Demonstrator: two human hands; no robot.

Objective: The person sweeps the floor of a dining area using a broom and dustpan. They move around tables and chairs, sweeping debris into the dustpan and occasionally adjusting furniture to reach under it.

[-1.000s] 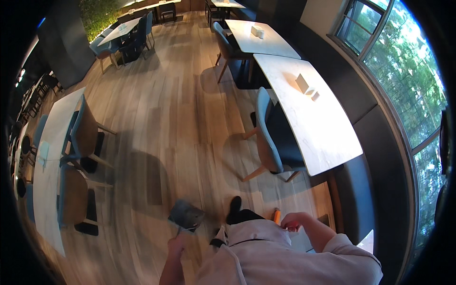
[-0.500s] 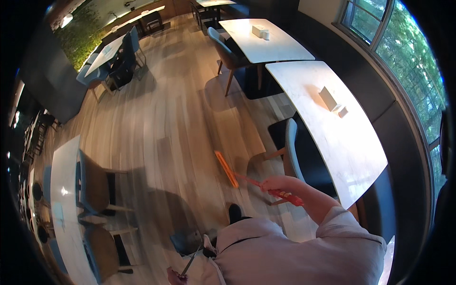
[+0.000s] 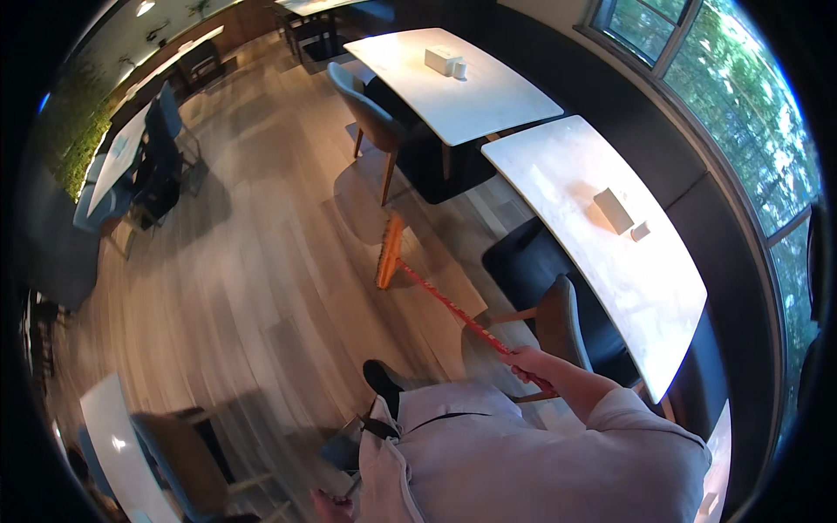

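My right hand [image 3: 528, 366] is wrapped round the red handle of a broom [image 3: 449, 305], with my arm stretched out to the right. The broom's orange head [image 3: 390, 253] is ahead of me over the wood-look floor [image 3: 261, 253], its bristles facing left; whether they touch the floor I cannot tell. Low by my left side, my left hand [image 3: 331, 506] is closed round a thin handle, partly cut off by the lower edge. Beyond it, a dark bluish dustpan [image 3: 341, 451] shows beside my leg, half hidden by my clothing. My dark shoe [image 3: 381, 383] is stepping forward.
Two white marble-look tables [image 3: 610, 235] with white boxes stand along the dark bench at right. A chair [image 3: 558, 322] is tucked near my right arm, another chair [image 3: 370, 109] farther ahead. At lower left are a table [image 3: 122, 444] and a brown-backed chair [image 3: 183, 453].
The broom head has swung forward and turned, and more of its handle shows. I have moved ahead, so the left table and chairs have slid down and back. Both hands keep their hold.
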